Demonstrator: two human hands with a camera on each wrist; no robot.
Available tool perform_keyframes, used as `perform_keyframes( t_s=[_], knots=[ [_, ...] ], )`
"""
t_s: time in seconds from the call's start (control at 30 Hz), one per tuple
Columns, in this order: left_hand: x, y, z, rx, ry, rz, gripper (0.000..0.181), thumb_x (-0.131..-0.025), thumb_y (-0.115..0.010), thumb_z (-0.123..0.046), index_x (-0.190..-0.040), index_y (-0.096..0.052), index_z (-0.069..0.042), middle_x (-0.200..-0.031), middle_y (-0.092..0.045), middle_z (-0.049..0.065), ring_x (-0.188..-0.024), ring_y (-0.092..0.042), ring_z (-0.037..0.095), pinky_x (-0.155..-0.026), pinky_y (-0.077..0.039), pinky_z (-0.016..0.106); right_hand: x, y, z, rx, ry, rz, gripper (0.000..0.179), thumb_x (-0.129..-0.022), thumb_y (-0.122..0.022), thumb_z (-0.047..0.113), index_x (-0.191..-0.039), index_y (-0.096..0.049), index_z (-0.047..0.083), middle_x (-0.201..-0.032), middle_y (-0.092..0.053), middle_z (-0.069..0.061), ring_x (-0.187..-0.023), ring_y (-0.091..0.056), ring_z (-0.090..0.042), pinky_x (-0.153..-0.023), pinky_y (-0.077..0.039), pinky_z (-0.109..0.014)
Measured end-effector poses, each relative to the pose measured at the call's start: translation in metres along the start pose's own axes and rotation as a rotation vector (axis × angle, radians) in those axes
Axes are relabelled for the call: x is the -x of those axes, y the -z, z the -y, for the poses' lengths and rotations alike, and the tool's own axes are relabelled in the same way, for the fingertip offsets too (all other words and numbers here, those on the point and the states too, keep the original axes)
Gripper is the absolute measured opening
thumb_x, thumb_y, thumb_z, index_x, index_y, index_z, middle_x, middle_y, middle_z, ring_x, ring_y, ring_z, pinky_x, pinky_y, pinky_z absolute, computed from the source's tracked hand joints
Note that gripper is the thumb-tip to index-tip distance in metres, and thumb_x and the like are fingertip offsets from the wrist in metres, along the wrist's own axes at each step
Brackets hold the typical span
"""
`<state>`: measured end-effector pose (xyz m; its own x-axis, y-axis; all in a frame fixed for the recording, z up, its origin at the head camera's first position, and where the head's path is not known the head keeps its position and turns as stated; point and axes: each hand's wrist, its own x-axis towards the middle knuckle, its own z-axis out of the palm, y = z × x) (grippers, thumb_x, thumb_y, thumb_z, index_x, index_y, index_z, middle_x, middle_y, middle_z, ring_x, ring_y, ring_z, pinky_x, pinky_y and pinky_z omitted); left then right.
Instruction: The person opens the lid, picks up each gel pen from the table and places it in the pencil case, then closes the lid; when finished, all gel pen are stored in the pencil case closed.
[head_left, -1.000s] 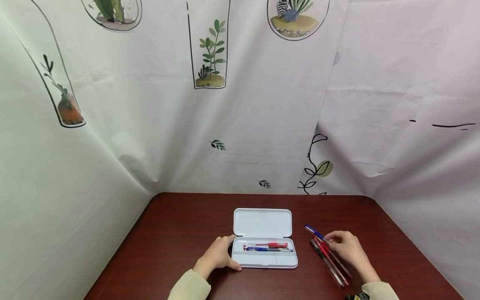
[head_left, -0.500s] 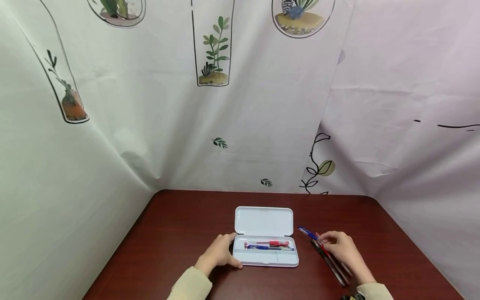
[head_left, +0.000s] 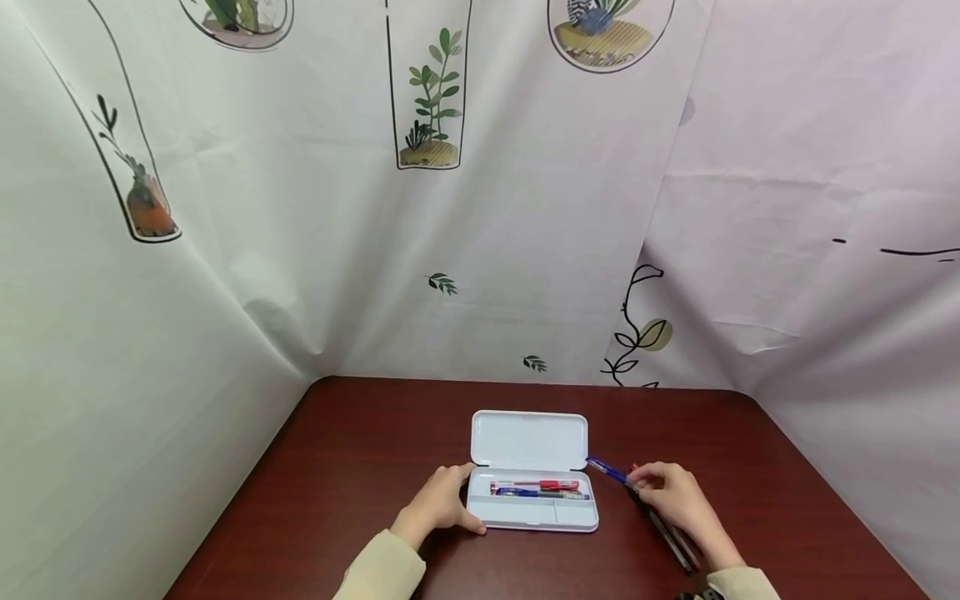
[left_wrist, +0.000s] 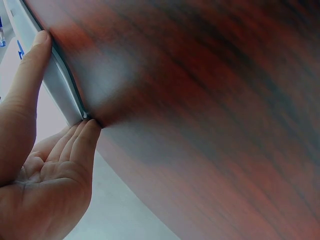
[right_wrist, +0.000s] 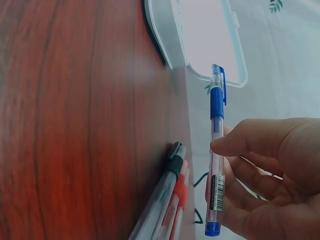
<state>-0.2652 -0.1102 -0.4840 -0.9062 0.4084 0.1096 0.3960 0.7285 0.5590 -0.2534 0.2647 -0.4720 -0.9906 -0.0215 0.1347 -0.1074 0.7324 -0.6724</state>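
Note:
A white pencil case (head_left: pixel 532 527) lies with its lid (head_left: pixel 530 440) up, holding a red pen (head_left: pixel 557 484) and a blue pen (head_left: pixel 516 492) in its long back compartment. My left hand (head_left: pixel 438 502) grips its left end, thumb at the front corner and fingers at the back one. In my right hand (head_left: pixel 675 497), another blue pen (right_wrist: pixel 216 105) is pinched between thumb and fingers, its capped end pointing toward the case. Below that hand, a black-capped pen (right_wrist: pixel 174 164) and red-capped pens (right_wrist: pixel 180 192) lie together on the table, partly covered by the hand in the head view.
The dark red wooden table (head_left: pixel 375 450) runs back to a pale cloth (head_left: pixel 337 208) with printed plants, which hangs behind and at both sides. The case's small front compartments (head_left: pixel 517 512) face the person.
My right hand has lifted the blue pen off the loose pens and carried it left, its capped end now near the case's right hinge corner. The left hand keeps its grip.

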Motion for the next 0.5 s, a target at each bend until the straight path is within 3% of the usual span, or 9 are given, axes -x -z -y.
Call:
perform_keyframes(
  t_s=[0.17, 0.5],
  knots=[
    [0.001, 0.000, 0.000, -0.003, 0.010, -0.001, 0.091, -0.052, -0.097, -0.028, -0.127, -0.058, 0.006, -0.115, -0.068, 0.019, -0.104, -0.063, 0.030, -0.091, -0.051, 0.047, -0.001, -0.003, 0.004, -0.019, 0.024, 0.012, 0.016, -0.077, -0.071, -0.003, -0.089, -0.074, 0.007, -0.087, -0.071, -0.003, -0.073, -0.060, -0.007, -0.064, -0.049, -0.022],
    [0.000, -0.001, 0.000, -0.003, -0.001, -0.008, 0.089, -0.052, -0.097, -0.028, -0.126, -0.059, 0.005, -0.113, -0.069, 0.017, -0.101, -0.064, 0.029, -0.090, -0.052, 0.046, -0.003, -0.017, 0.012, -0.035, 0.040, 0.042, 0.018, -0.074, -0.069, -0.005, -0.085, -0.074, 0.008, -0.077, -0.066, 0.000, -0.070, -0.056, -0.008, -0.061, -0.045, -0.022]
  ],
)
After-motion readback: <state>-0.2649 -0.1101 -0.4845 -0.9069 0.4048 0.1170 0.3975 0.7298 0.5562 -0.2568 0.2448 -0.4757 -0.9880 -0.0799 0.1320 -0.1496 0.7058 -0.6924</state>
